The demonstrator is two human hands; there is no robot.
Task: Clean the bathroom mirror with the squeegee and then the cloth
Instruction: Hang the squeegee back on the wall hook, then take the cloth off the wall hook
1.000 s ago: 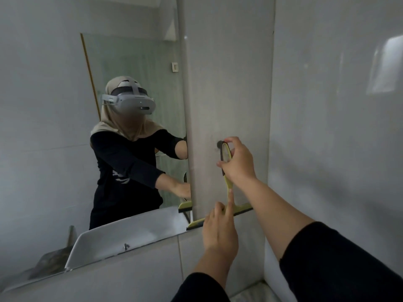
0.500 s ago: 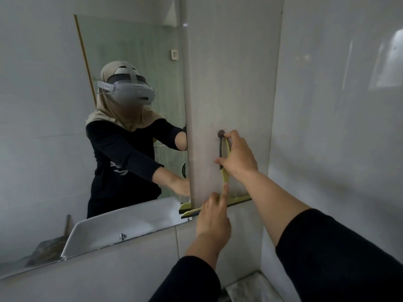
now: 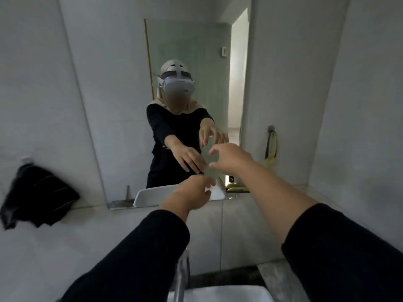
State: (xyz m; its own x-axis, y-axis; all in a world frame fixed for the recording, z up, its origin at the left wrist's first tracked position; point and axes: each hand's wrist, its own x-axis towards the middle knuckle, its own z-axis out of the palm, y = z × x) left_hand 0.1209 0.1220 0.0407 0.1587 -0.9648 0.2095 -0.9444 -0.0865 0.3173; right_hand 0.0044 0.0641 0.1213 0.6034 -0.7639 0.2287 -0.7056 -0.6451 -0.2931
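Both hands reach toward the mirror (image 3: 122, 105), empty: the right hand (image 3: 229, 158) with thumb and fingers curled apart, the left hand (image 3: 192, 192) loosely open. Right of the mirror, the yellow squeegee (image 3: 271, 149) hangs from a wall hook, its blade hidden behind the right forearm. Left of the mirror hangs a dark, motion-blurred cloth (image 3: 37, 195).

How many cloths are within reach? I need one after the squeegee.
1: a dark cloth hanging on the wall left of the mirror. Others may lie out of view.
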